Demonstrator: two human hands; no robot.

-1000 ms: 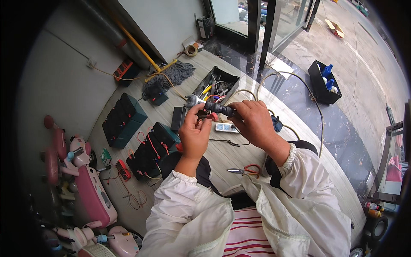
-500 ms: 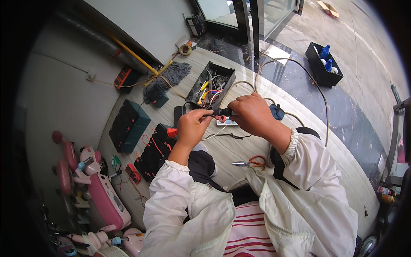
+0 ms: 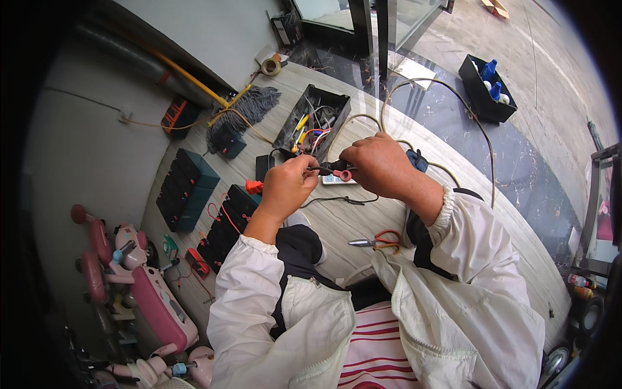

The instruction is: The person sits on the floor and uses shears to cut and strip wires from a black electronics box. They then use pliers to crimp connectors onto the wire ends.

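Observation:
My left hand (image 3: 288, 187) pinches a thin black cable (image 3: 321, 170) between thumb and fingertips. Facing it, my right hand (image 3: 382, 163) is closed around a dark piece whose black end (image 3: 337, 166) shows at the fingertips. Between the hands sits a small reddish ring-shaped piece (image 3: 345, 175); what it is attached to is partly hidden. Just beyond and below them, a white power strip (image 3: 335, 180) lies on the floor. An orange-red connector (image 3: 254, 187) appears beside my left wrist.
A black toolbox (image 3: 336, 96) with pliers and wires lies ahead. Black battery blocks (image 3: 188, 191), a red multimeter (image 3: 197, 262) and a pink scooter (image 3: 159, 305) are at left. Orange-handled scissors (image 3: 387, 240) lie near my knees. A mop (image 3: 243, 117) and looping cable (image 3: 489, 142) lie farther off.
The whole view has shifted slightly. Both hands stay close together, with the reddish piece now turned a little and slightly farther from my left fingertips.

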